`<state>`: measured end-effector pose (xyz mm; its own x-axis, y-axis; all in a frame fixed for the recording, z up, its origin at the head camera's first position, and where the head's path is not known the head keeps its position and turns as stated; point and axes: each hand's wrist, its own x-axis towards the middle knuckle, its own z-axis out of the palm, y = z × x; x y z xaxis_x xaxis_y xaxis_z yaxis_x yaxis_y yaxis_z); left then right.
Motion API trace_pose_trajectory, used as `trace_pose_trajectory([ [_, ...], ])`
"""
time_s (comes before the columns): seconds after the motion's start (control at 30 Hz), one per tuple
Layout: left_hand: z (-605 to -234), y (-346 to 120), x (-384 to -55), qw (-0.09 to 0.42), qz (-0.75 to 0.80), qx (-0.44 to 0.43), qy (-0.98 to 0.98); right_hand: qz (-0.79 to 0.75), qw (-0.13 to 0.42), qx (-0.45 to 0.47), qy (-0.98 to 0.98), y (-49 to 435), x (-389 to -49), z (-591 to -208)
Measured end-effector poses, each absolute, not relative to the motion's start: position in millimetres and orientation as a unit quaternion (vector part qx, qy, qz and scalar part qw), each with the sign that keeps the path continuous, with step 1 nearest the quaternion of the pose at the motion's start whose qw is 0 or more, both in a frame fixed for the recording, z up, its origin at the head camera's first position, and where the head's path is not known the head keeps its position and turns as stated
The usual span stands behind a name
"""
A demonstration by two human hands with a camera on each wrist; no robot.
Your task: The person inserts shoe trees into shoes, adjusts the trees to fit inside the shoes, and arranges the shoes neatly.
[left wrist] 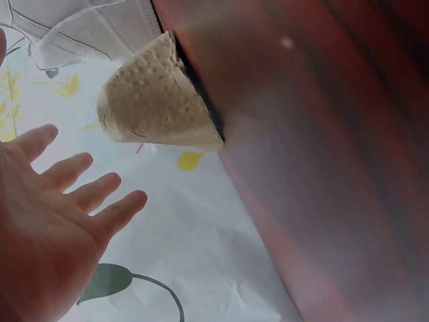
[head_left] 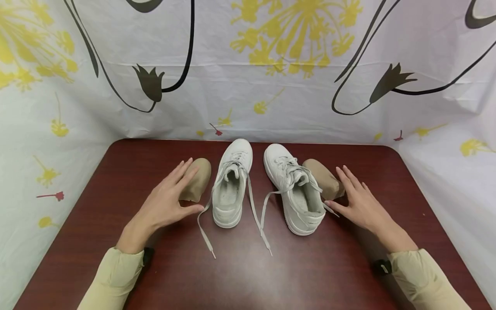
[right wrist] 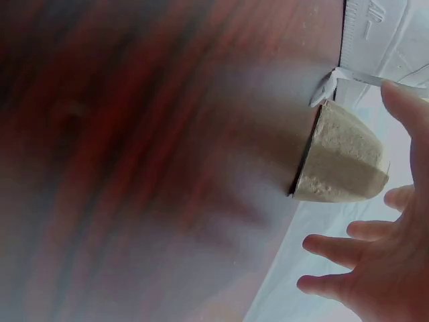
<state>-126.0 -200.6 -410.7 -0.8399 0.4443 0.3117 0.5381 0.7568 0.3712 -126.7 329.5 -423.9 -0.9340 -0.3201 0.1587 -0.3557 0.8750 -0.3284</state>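
Observation:
Two white lace-up sneakers, the left one and the right one, stand toes away on the table, their laces loose. Beside the left sneaker lies a brown moulded-pulp shoe insert, and a second insert lies against the outer side of the right sneaker. My left hand, fingers spread, hovers by the first insert, which shows whole in the left wrist view. My right hand is held likewise, fingers straight, next to the second insert, its thumb close to a lace end.
The sneakers stand on a dark red wooden table with rounded far corners. A white cloth with yellow and black flower prints hangs behind it and along both sides. Loose laces trail across the tabletop between and beside the sneakers.

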Motion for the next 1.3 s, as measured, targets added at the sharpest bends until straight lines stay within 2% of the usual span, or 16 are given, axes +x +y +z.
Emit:
trace_pose_trajectory([
  [0.73, -408.2, -183.6, -132.4, 0.143, -0.242, -0.321, -0.904, 0.261, 0.068, 0.150, -0.951, 325.7, -140.3, -433.4],
  [1.3, -402.3, -165.5, -134.7, 0.167, -0.271, -0.365, -0.875, 0.259, 0.052, 0.137, -0.955, 324.4, -140.1, -430.7],
])
